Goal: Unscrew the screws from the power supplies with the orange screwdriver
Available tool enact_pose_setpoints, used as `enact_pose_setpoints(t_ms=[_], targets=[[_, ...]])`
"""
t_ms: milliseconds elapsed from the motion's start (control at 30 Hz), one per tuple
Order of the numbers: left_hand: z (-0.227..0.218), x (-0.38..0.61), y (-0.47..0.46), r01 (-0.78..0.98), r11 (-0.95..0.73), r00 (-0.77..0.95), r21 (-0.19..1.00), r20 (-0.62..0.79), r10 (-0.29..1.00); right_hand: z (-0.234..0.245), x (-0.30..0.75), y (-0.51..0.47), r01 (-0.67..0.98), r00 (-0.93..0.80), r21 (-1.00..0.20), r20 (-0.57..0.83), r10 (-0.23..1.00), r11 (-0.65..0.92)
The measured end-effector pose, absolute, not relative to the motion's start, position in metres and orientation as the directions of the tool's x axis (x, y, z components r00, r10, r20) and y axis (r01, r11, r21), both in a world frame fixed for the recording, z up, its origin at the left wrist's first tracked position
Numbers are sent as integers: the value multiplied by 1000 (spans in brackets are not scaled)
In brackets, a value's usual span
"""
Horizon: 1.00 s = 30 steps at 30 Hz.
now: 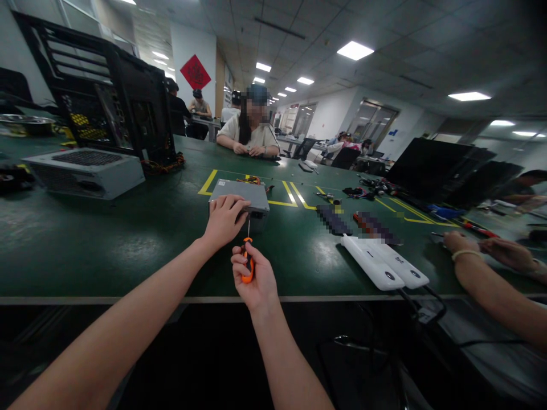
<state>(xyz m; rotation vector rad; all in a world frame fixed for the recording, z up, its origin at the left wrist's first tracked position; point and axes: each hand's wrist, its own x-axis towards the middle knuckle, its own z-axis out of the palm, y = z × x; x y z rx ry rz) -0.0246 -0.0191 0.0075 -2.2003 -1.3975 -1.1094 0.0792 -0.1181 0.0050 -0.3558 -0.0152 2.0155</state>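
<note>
A grey metal power supply unit [245, 192] sits on the green tabletop in front of me, its coloured cables bunched behind it. My left hand [225, 221] lies over its front left corner, fingers on the top, holding it. In my right hand [258, 279] is an orange and black screwdriver [247, 269], gripped by its handle. The shaft points up and away, and its tip meets the front face of the unit near my left fingers. Exactly what the tip touches is too small to tell.
At left stand a second power supply [85, 171] and an open black computer case [115, 97]. White power banks [374, 262] with cables lie to the right, near a neighbour's hands [461, 245]. Dark monitors [440, 171] stand beyond. Across the table sits another person [252, 128].
</note>
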Motion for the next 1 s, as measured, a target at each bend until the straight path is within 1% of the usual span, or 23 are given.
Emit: enact_pose_setpoints(t_ms=[100, 167, 267, 367, 433, 500, 567, 667, 733, 800, 867, 933, 1000], targets=[[7, -24, -19, 866, -478, 221, 148, 743, 632, 13, 80, -121, -886, -429, -65, -258, 865, -459], [7, -25, -18, 866, -476, 218, 150, 744, 631, 19, 81, -122, -865, -480, -33, -241, 844, -501], [6, -25, -17, 867, -477, 221, 146, 745, 629, 26, 83, -124, -831, -520, -83, -240, 820, -551], [6, -25, -18, 866, -478, 219, 145, 750, 624, 28, 83, -125, -830, -467, -170, -305, 830, -530], [7, -25, -19, 865, -480, 219, 145, 751, 623, 29, 80, -126, -850, -404, -197, -353, 844, -489], [7, -25, -20, 864, -481, 221, 146, 749, 625, 29, 78, -127, -879, -338, -196, -389, 857, -435], [7, -25, -20, 862, -484, 222, 149, 747, 627, 29, 78, -129, -903, -304, -168, -400, 865, -395], [7, -25, -19, 862, -483, 217, 155, 748, 627, 29, 79, -130, -899, -367, -93, -376, 851, -429], [7, -25, -18, 863, -481, 215, 155, 749, 626, 28, 80, -130, -871, -430, -78, -357, 829, -485], [6, -25, -18, 866, -477, 213, 153, 750, 627, 27, 79, -129, -844, -459, -109, -357, 813, -525], [6, -24, -18, 867, -474, 212, 153, 749, 628, 25, 78, -129, -834, -452, -153, -362, 815, -531], [7, -24, -19, 866, -476, 214, 153, 747, 630, 25, 76, -130, -838, -427, -184, -363, 828, -513], [8, -24, -20, 864, -480, 221, 151, 742, 633, 27, 75, -131, -864, -370, -208, -357, 858, -459]])
